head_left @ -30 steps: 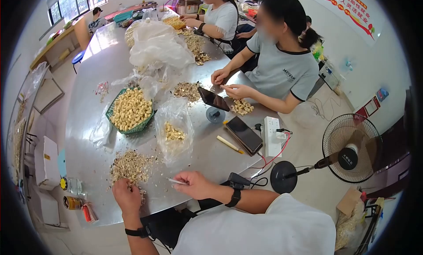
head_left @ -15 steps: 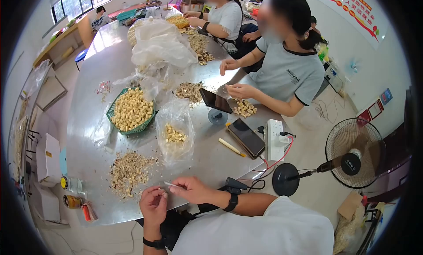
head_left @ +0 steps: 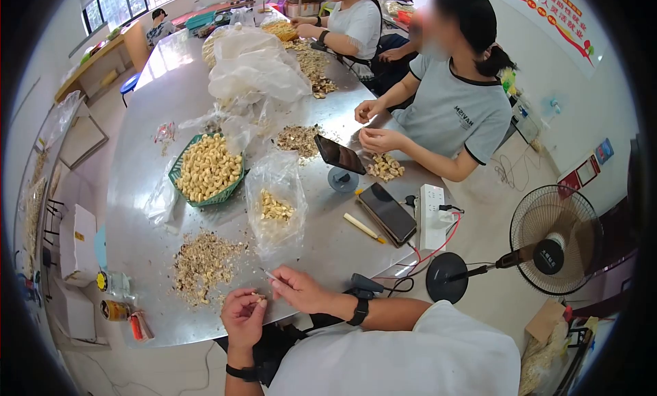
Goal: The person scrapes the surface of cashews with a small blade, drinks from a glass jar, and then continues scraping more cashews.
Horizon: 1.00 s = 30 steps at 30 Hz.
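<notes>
Near the front edge of the metal table, my left hand (head_left: 243,318) is closed in a pinch. A small pale cashew nut (head_left: 259,298) shows at its fingertips, mostly hidden by them. Just right of it, my right hand (head_left: 301,290) grips a thin, narrow-bladed tool (head_left: 267,273), its tip pointing up and left; the exact kind is too small to tell. Beyond my left hand lies a heap of brown skin scraps (head_left: 202,262). A clear plastic bag (head_left: 279,235) with cashew pieces on it lies ahead, and a green basket (head_left: 217,199) full of whole cashews stands behind.
At right on the table (head_left: 321,259) are a yellow-handled tool (head_left: 364,228), phones (head_left: 387,213) and a power strip (head_left: 432,218). A fan (head_left: 547,256) stands beyond. Jars (head_left: 113,283) sit at the left edge. Across the table, a co-worker (head_left: 452,115) handles cashews.
The thin tool has swung from pointing at the nut to pointing up and away. My right hand has turned slightly and shifted right; my left hand still pinches the nut.
</notes>
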Each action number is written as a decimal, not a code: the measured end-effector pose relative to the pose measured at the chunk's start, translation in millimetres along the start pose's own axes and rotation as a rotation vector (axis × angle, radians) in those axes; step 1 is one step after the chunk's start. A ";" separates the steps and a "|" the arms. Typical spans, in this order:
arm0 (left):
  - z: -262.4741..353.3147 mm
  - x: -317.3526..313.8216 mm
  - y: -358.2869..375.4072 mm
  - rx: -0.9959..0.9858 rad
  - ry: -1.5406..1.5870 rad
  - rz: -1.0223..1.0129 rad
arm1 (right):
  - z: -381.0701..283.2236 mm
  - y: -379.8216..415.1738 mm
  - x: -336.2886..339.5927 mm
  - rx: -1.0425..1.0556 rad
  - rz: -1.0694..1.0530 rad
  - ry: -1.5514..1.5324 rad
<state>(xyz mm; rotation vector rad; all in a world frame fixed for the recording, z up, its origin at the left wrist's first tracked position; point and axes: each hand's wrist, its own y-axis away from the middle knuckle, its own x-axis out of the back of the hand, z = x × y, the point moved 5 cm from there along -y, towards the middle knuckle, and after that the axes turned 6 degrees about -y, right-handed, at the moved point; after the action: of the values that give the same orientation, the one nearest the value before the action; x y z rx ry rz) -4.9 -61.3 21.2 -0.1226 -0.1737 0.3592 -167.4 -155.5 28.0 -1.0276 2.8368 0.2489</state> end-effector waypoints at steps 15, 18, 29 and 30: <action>-10.2 1.8 4.5 0.016 0.014 0.012 | -5.4 -0.1 1.7 0.090 0.023 0.282; 6.7 -5.3 3.0 0.028 0.028 0.034 | -4.5 0.4 0.9 0.091 0.015 0.287; 5.0 -3.9 4.4 -0.049 -0.005 -0.031 | -4.5 1.1 -5.9 0.157 -0.038 0.351; 3.5 -3.4 4.8 -0.048 0.023 -0.024 | -4.4 1.2 -6.3 0.165 -0.036 0.357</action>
<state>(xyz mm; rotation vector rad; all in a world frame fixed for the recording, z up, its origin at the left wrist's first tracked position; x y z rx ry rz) -10.3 -57.7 23.4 -0.1719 -0.1606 0.3301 -163.6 -151.5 33.4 -1.1894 3.0755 -0.1903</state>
